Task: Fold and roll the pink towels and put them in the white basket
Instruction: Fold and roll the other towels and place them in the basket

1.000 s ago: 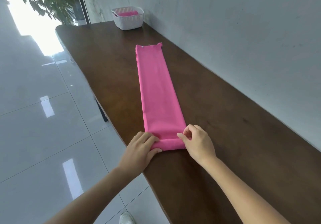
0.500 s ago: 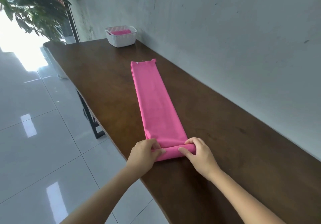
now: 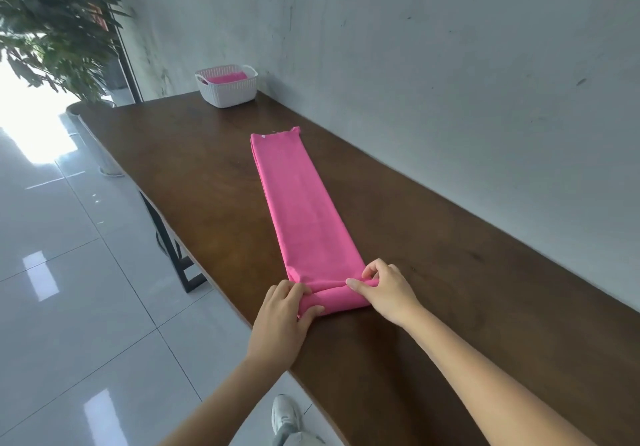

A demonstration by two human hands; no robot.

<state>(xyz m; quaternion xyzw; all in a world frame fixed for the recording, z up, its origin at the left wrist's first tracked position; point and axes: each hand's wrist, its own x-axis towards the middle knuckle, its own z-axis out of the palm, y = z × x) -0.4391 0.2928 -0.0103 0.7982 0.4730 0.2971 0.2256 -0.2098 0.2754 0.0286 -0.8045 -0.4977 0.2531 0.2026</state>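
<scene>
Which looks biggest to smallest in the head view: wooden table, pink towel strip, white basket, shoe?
1. wooden table
2. pink towel strip
3. white basket
4. shoe

Basket versus shoe is unsure: the basket is far, the shoe near and cut off.

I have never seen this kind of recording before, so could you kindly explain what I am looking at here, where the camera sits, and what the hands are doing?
There is no machine here: a person works with two bare hands, and the single camera is worn on their head, looking forward and down. That is why you see both forearms reaching out from the bottom edge.

A long brown table stands against a grey wall. On it lies a pink towel, folded into a long narrow strip running away from the person. Its near end is curled into a small roll, and the left hand and right hand each grip one end of that roll.

At the far end of the table sits a white basket with something pink inside. A leafy plant stands beyond, and a white shoe shows on the tiled floor.
</scene>
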